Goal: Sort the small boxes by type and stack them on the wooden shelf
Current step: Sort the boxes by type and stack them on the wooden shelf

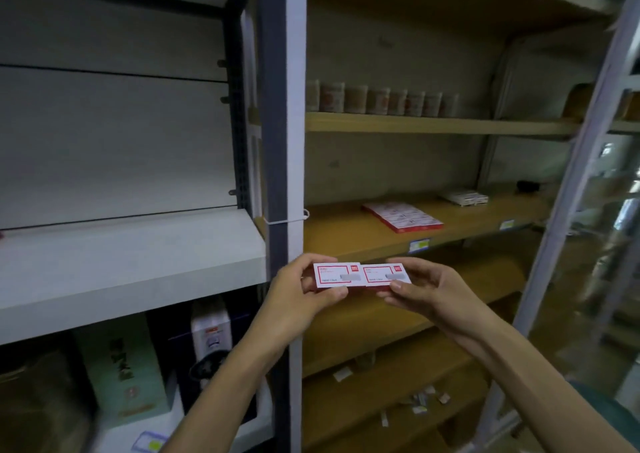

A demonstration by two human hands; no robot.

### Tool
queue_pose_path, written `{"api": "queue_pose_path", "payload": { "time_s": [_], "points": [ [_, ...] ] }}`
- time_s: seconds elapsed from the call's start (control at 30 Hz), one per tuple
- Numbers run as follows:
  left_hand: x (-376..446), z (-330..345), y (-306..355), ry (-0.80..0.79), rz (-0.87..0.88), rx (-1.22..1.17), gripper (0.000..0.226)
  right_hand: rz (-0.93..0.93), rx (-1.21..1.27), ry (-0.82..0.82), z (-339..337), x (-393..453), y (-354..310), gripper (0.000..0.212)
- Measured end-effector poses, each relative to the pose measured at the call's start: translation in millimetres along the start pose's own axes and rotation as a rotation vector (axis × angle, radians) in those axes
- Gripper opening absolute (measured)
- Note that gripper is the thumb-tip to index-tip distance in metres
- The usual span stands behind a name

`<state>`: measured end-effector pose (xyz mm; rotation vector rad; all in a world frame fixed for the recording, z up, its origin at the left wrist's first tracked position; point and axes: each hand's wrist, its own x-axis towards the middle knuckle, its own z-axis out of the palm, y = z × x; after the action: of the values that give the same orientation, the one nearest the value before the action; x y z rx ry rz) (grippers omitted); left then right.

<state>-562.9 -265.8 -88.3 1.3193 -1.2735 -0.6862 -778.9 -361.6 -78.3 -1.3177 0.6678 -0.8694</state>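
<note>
Both hands, left hand (300,288) and right hand (424,288), pinch two small boxes (360,275) side by side in front of the wooden shelf (349,236), where more boxes (403,216) lie farther back, up and right.

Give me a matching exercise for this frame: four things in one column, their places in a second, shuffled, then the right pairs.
Things:
1. Two small white boxes with red borders
2. Flat red and white block of boxes
3. Row of reddish-labelled round packs
4. Small scattered white pieces

Places:
A. Lowest wooden shelf in view
B. Upper wooden shelf, along the back
C. Held side by side between left hand and right hand
D. Middle wooden shelf, lying flat

Pairs: 1-C, 2-D, 3-B, 4-A
</note>
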Motion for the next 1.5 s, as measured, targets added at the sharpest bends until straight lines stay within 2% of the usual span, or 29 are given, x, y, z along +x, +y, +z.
{"api": "queue_pose_path", "payload": {
  "time_s": [0.27,0.6,0.7,0.8,1.0,1.1,1.27,1.37,1.5],
  "points": [
    [92.2,67.6,-6.3,-0.005,-0.028,0.108,0.040,0.021,-0.124,-0.034,-93.3,81.6,-17.7,0.043],
    [190.4,109.6,-7.9,0.143,-0.125,0.076,0.040,-0.003,-0.072,-0.115,-158.2,190.8,-30.1,0.042],
    [221.2,115.5,-12.6,0.208,-0.179,0.116,0.036,-0.041,-0.199,-0.093,-174.7,221.4,-35.5,0.041],
    [251.2,120.5,-18.9,0.265,-0.177,0.180,0.031,-0.096,-0.368,-0.060,-194.3,255.6,-43.6,0.042],
    [302.2,130.3,-30.6,0.343,-0.145,0.312,0.030,-0.094,-0.442,0.025,-231.2,350.4,-36.4,0.049],
    [329.0,134.1,-37.9,0.385,-0.146,0.493,0.029,-0.114,-0.480,0.011,-236.0,381.8,-28.7,0.050],
    [376.4,141.0,-51.4,0.362,-0.114,0.638,0.046,-0.118,-0.602,-0.007,-240.2,411.2,-14.0,0.045],
    [393.0,145.7,-51.9,0.335,-0.131,0.589,0.037,-0.121,-0.755,-0.023,-240.7,414.1,-4.9,0.044],
    [404.1,153.3,-63.5,0.276,-0.172,0.558,0.037,-0.136,-0.774,-0.045,-243.4,419.3,-2.7,0.040]
  ]
}}
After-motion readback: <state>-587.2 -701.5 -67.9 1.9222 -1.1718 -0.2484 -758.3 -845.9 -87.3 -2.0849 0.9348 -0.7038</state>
